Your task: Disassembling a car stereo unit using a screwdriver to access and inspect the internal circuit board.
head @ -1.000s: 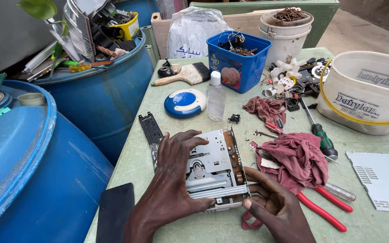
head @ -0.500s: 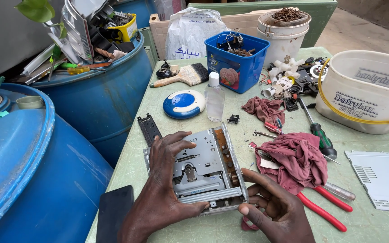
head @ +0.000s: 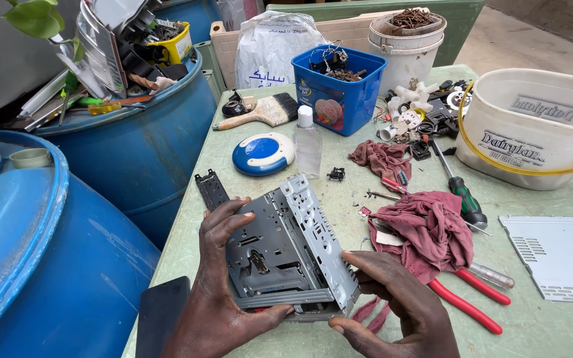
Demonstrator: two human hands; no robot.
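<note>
Both my hands hold a grey metal chassis of a car stereo (head: 286, 255) tilted up over the near edge of the green table (head: 339, 199). My left hand (head: 220, 292) grips its left side, fingers spread over the inner face with its slots and small mechanism. My right hand (head: 399, 305) holds the lower right corner, thumb under the front edge. The perforated side plate of the chassis faces up and right. A black bracket (head: 211, 189) lies just behind the chassis.
A maroon rag (head: 426, 229) covers red-handled pliers (head: 465, 301) to the right; a green-handled screwdriver (head: 462, 192), a grey vented cover (head: 558, 255), a white bucket (head: 532, 129), a blue tub (head: 339, 83), a clear bottle (head: 308, 142), a round blue disc (head: 263, 154), a paintbrush (head: 260, 113). Blue drums (head: 101, 199) stand left; a black phone (head: 160, 311) lies near.
The chassis has been turned and tipped up: it lay nearly flat a second ago, and now its inner face points toward me with the side plate raised. My hands shifted around it.
</note>
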